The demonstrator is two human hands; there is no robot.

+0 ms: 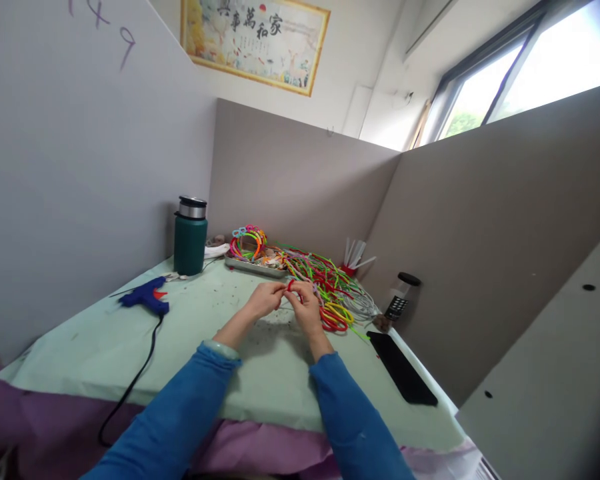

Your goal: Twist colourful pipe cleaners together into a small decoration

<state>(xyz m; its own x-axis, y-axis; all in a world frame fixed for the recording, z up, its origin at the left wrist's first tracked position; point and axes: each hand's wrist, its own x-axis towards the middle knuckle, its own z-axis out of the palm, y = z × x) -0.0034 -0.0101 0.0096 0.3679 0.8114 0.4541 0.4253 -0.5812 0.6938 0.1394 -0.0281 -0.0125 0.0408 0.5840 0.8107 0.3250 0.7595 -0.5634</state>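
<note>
Above the middle of the table, my left hand and my right hand meet fingertip to fingertip. Between them is a short piece of red cord, pinched from both sides; its far end is hidden by the fingers. Just beyond my right hand lies a tangled heap of coloured cords, mostly red, green and grey. Looped red and yellow cords rest at the near edge of that heap, close to my right wrist.
A metal tray at the back holds bright rings. On the left are a green bottle and a blue glue gun with its cable. At right lie a flat black slab and a dark-lidded jar. Grey partitions surround the table.
</note>
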